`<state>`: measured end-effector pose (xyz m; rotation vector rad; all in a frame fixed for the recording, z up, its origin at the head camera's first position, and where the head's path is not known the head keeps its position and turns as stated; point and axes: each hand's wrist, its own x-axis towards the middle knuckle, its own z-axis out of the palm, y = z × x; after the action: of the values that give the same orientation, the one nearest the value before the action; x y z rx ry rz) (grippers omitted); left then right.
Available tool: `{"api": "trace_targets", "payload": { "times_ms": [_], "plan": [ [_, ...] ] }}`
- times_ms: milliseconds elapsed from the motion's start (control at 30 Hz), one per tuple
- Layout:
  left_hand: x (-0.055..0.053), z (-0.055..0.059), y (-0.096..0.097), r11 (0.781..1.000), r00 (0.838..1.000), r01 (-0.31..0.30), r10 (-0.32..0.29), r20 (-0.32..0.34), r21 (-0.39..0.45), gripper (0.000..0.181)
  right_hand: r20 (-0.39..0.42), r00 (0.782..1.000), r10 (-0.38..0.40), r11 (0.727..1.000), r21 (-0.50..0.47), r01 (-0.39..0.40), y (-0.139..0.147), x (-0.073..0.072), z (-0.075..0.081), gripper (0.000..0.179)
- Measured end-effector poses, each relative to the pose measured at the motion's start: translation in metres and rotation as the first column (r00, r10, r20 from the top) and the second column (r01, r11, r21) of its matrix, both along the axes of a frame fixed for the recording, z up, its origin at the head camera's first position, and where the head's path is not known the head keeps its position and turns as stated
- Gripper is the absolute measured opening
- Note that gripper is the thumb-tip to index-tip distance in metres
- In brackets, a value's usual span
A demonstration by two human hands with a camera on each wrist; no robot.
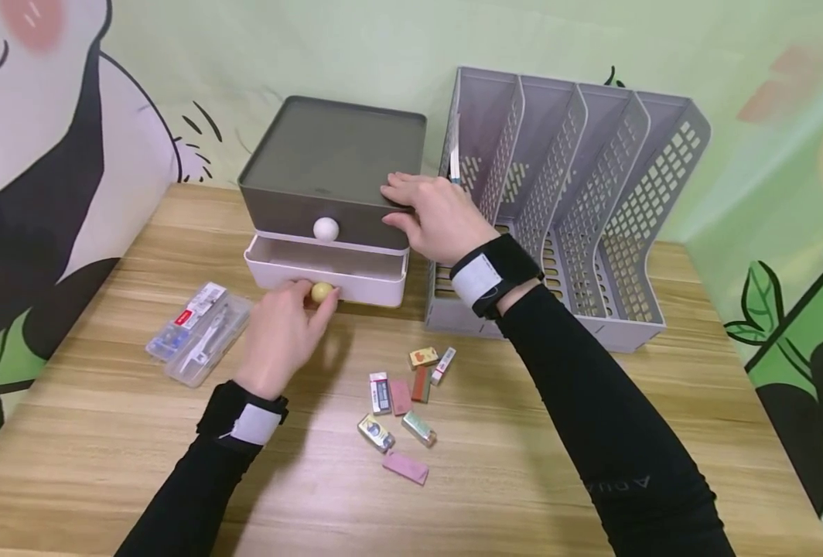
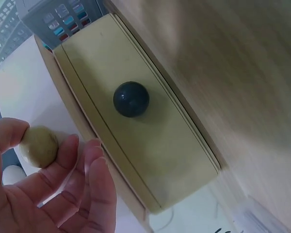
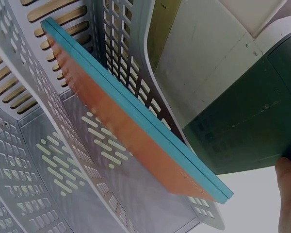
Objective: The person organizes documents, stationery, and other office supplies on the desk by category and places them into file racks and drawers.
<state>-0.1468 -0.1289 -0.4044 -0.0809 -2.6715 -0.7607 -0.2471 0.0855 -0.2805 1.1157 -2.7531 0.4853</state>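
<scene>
A small desktop drawer unit (image 1: 356,147) has a grey top section with a white knob (image 1: 326,229). Below it the white drawer (image 1: 377,291) stands pulled out, its visible inside bare. My left hand (image 1: 275,336) pinches that drawer's round yellow knob (image 2: 40,146) between thumb and fingers. In the left wrist view a yellow drawer (image 2: 99,63) with a dark knob (image 2: 131,99) is pushed in underneath. My right hand (image 1: 446,220) rests on the unit's front right top corner, fingers extended over the edge; only a sliver of it shows in the right wrist view.
Right of the unit stands a grey file rack (image 1: 620,333), a teal and orange book (image 3: 136,116) leaning in its leftmost slot. Several erasers (image 1: 399,396) lie at the table's middle. A clear plastic case (image 1: 206,340) sits to the left.
</scene>
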Motion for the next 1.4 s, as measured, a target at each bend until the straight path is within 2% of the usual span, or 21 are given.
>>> {"api": "trace_targets", "payload": {
  "times_ms": [233,400,633,967,1400],
  "plan": [
    [0.024,-0.002,-0.005,0.998,0.999,0.018,-0.020,-0.048,-0.057,0.049,-0.003,1.000,0.001,1.000,-0.006,-0.001,0.001,-0.001,-0.001,0.047],
    [0.040,-0.001,-0.007,0.996,0.998,0.033,-0.037,-0.051,-0.083,0.046,0.000,1.000,-0.001,1.000,-0.004,0.001,0.000,0.000,-0.001,0.047],
    [0.057,-0.001,-0.012,0.993,0.997,0.021,-0.029,-0.071,-0.119,0.045,-0.004,1.000,0.005,1.000,-0.005,-0.005,0.000,-0.001,-0.002,0.048],
    [0.059,-0.006,-0.012,0.990,0.991,0.019,-0.037,-0.125,-0.139,0.044,0.002,1.000,-0.001,1.000,-0.010,0.001,0.001,0.000,-0.004,0.049],
    [0.059,-0.010,-0.011,0.992,0.989,0.024,-0.042,-0.144,-0.123,0.043,0.017,1.000,0.001,1.000,-0.028,0.000,0.002,0.001,-0.005,0.049]
  ]
}}
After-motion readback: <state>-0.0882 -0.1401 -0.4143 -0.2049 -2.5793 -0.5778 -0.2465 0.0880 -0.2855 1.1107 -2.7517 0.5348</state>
